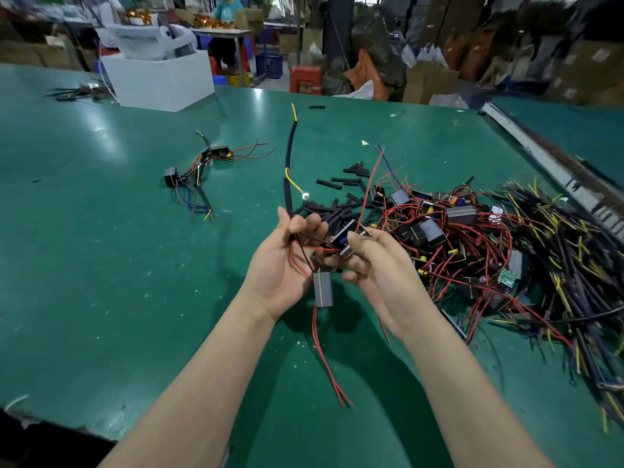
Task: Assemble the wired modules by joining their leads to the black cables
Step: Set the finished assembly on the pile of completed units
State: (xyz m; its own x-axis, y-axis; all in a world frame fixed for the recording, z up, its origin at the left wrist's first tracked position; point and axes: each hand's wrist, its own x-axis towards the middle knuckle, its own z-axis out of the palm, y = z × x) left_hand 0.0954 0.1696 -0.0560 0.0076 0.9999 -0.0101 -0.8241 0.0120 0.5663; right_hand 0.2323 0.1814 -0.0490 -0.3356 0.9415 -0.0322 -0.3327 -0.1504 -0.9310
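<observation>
1. The left hand (pixel 287 261) lies palm up above the green table (pixel 101 231), its thumb and fingers curled round a long black cable (pixel 289 153); the cable stands up and away from the hand, likely so that its stripped yellow and blue tip stays free of the clutter

2. The right hand (pixel 374 261) pinches a small dark module (pixel 344 236) between thumb and fingertips, close against the left hand; the two are held together at chest height, seemingly so the red leads can be brought to the cable's lower end

3. A second grey module (pixel 323 288) hangs below the two hands on its red leads (pixel 327 359), which trail down to the table; which hand bears it cannot be told

4. The joint itself is hidden among the fingers, so how far the joining has gone is not clear

5. The pile of loose modules (pixel 439 228) lies just right of the hands, with black sleeve pieces (pixel 341 184) beyond and a heap of black cables (pixel 557 238) further right, all within easy reach as stock

6. An assembled set (pixel 199 170) lies well apart on the left, probably put there as finished work
</observation>
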